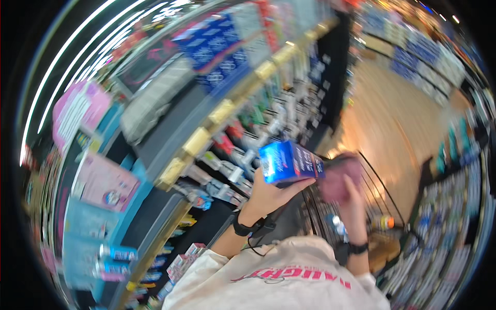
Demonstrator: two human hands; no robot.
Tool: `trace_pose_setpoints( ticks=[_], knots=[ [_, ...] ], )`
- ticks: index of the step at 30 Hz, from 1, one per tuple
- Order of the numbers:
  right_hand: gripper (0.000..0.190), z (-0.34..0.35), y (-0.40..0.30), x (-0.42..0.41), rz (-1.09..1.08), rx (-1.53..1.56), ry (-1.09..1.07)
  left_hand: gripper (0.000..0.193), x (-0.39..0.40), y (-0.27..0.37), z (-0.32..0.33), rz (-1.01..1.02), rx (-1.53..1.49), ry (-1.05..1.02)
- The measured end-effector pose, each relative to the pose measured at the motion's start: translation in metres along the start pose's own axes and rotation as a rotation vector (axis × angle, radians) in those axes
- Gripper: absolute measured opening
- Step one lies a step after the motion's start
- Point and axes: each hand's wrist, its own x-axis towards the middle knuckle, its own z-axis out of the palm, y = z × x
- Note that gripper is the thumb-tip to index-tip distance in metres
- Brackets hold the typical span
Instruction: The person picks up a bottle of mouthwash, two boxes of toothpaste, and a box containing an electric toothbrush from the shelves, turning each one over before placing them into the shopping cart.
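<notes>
My left hand (pixel 271 197) grips a shiny blue carton (pixel 288 162) with white printing, thumb along its lower edge. The carton is tilted in front of the shelf. Just right of it, my right hand (pixel 353 197) holds a mauve, flat object (pixel 337 176), perhaps a pouch or phone case; motion blur hides its details. Below and beyond that hand is a black wire shopping cart (pixel 381 188). Inside lie an orange-capped container (pixel 386 222), a brown item (pixel 383 248) and a small white-and-blue item (pixel 339 225).
Store shelving (pixel 217 112) with yellowish price rails and many hanging packs runs diagonally at left. A blue display (pixel 89 221) carries blue cans (pixel 120 254). More stocked shelves (pixel 445 217) stand at right. A wood-look floor aisle (pixel 391 104) stretches ahead.
</notes>
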Motion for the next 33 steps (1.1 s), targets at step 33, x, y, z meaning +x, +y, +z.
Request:
trace_pose_setpoints(
  ticks=[33],
  knots=[
    [0.033,0.006,0.015,-0.045,-0.293,-0.628,0.069,0.067,-0.045,-0.071,0.032,-0.147,0.245,-0.445]
  ],
)
